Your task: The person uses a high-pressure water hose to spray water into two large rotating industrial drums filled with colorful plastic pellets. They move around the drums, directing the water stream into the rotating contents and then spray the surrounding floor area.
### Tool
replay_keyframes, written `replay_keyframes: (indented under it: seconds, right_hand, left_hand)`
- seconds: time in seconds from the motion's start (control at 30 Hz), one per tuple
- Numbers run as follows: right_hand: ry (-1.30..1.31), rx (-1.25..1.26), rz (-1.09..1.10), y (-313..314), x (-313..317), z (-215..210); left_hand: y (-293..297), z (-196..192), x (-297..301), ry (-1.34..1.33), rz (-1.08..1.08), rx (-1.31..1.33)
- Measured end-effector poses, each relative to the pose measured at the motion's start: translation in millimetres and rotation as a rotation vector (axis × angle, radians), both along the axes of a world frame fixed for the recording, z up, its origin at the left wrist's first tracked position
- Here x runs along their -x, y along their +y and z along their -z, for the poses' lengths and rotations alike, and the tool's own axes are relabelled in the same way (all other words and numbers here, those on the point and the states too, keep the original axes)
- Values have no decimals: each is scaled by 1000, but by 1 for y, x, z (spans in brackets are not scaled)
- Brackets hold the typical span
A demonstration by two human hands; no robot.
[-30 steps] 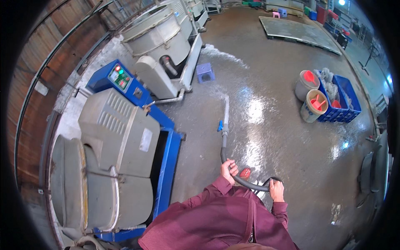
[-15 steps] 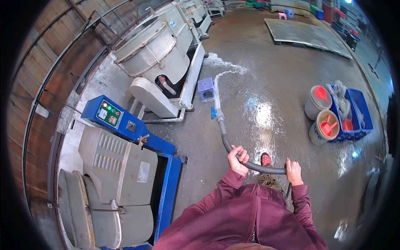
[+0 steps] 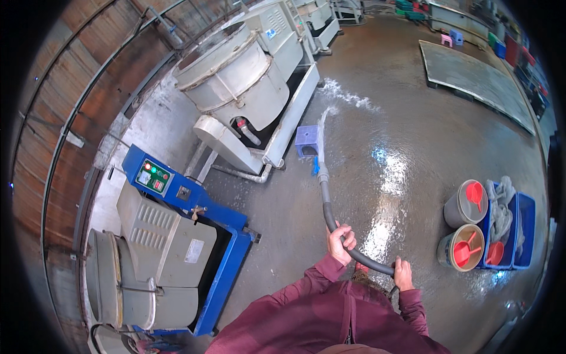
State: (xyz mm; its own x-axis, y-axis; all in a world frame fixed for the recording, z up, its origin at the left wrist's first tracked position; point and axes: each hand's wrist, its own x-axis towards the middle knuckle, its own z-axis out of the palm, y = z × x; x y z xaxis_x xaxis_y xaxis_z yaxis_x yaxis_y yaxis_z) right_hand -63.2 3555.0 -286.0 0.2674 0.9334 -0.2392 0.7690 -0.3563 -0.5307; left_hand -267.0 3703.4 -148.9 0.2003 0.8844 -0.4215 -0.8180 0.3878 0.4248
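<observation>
A dark grey hose (image 3: 328, 206) runs through both my hands. Closed around it, my left hand (image 3: 340, 243) holds the hose in front of my waist. My right hand (image 3: 403, 274) grips it further back, lower and to the right. Toward the hose's far end is a pale grey fitting (image 3: 323, 173) with a blue valve handle (image 3: 315, 167). Water (image 3: 322, 131) shoots out of it, away from me, and splashes on the wet floor. In the picture the stream passes the right side of a small purple stool (image 3: 306, 137).
A blue-framed machine (image 3: 230, 268) with a control panel stands at left. Ahead of it is a large grey drum machine (image 3: 244, 82). At right are two buckets (image 3: 461, 215) with red scoops and blue crates (image 3: 524, 230). A low flat platform (image 3: 471, 76) lies at far right.
The view has shifted, so the machines, stool and buckets sit further right. Both hands appear lower, still gripping the hose. The water jet's shape has changed, and its splash shows beyond the stool.
</observation>
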Motion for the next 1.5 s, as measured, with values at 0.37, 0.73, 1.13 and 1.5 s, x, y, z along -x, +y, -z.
replay_keyframes:
  seconds: [0.37,0.73,1.13,1.5]
  right_hand:
    - [32,63,-176,50,-9,11]
    - [91,256,-426,147,90,26]
    - [158,200,-675,289,306,16]
    - [123,111,-936,417,413,-5]
  left_hand:
    - [52,20,-4,122,-105,155]
    - [79,68,141,22,-465,394]
    - [148,60,352,128,-738,217]
    - [259,7,438,245,-831,143]
